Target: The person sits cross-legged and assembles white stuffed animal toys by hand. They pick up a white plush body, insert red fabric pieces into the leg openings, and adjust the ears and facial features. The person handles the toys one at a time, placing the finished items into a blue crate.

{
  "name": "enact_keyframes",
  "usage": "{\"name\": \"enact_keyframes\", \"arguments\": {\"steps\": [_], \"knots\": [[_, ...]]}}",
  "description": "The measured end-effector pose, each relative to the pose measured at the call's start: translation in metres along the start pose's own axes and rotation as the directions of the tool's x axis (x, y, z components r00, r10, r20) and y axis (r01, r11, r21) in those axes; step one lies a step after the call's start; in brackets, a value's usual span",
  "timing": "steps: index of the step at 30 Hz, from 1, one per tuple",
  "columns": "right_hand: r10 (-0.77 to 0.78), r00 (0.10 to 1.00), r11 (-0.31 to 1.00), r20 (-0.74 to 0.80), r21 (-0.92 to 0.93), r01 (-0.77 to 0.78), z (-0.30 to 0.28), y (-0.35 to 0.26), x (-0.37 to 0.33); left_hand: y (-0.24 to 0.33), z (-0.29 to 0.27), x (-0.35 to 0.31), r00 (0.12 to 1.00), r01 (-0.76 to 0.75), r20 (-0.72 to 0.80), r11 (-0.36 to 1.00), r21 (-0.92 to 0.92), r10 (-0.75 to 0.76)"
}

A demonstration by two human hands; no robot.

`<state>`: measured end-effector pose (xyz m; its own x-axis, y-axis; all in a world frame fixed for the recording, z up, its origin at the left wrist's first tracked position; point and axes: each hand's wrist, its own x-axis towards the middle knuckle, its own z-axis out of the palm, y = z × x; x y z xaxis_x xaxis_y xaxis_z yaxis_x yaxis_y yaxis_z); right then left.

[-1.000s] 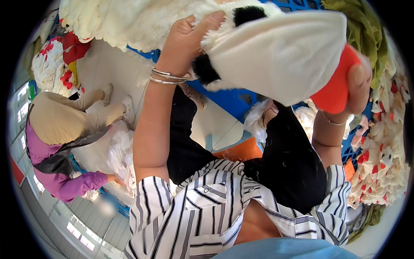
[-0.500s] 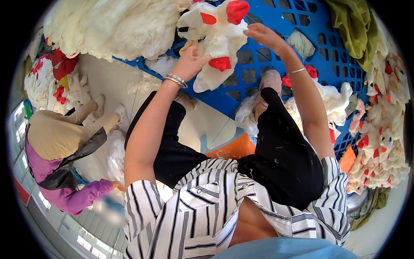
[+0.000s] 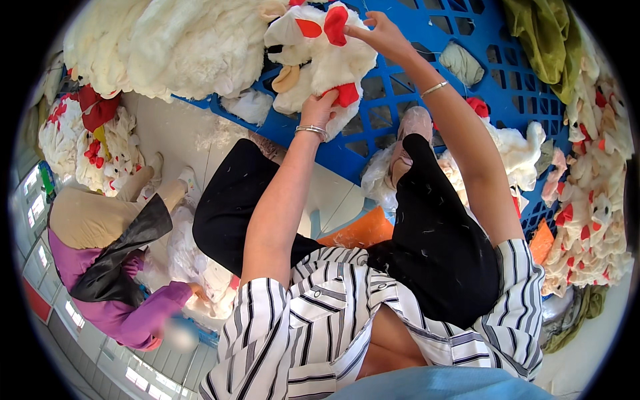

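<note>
A limp white plush toy skin [image 3: 327,67] with red patches and a tan piece lies across a blue slatted plastic pallet [image 3: 373,143] in front of me. My left hand [image 3: 321,112] is closed on its lower edge, fingers pinching beside a red patch. At the skin's upper right, my right hand [image 3: 381,35] has its fingers apart, the thumb at the edge of an upright red piece [image 3: 335,27]. Whether that thumb presses on the piece or only rests by it is hard to see.
White plush skins [image 3: 167,47] are heaped at upper left. More plush pieces [image 3: 590,207] with red parts pile up at right, below olive cloth [image 3: 543,40]. A grey-white bundle [image 3: 461,65] lies on the pallet. At left, a person in purple [image 3: 127,313] bends over plastic bags.
My left hand has moved right and taken hold of the plush skin by the lower red patch. My right hand has moved up and left to the upper red piece. The skin has shifted slightly left.
</note>
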<state>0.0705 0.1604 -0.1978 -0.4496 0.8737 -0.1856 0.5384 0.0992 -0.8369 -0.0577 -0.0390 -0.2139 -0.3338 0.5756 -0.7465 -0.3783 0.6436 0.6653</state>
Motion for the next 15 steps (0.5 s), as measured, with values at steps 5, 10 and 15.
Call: {"name": "enact_keyframes", "arguments": {"steps": [5,10,15], "knots": [[-0.141,0.99,0.989,-0.024,0.028,0.142,0.009,-0.006,-0.004,0.04,-0.005,-0.015,0.989,-0.15,0.044,0.972,0.181,0.144],[-0.197,0.971,0.974,-0.133,0.083,0.209,0.012,-0.044,-0.017,0.077,-0.005,-0.053,0.953,-0.293,0.21,0.852,0.435,0.22],[-0.221,0.95,0.882,0.221,-0.37,0.292,-0.001,0.01,0.017,0.121,-0.017,-0.103,0.875,-0.456,0.427,0.679,0.575,0.227]]}}
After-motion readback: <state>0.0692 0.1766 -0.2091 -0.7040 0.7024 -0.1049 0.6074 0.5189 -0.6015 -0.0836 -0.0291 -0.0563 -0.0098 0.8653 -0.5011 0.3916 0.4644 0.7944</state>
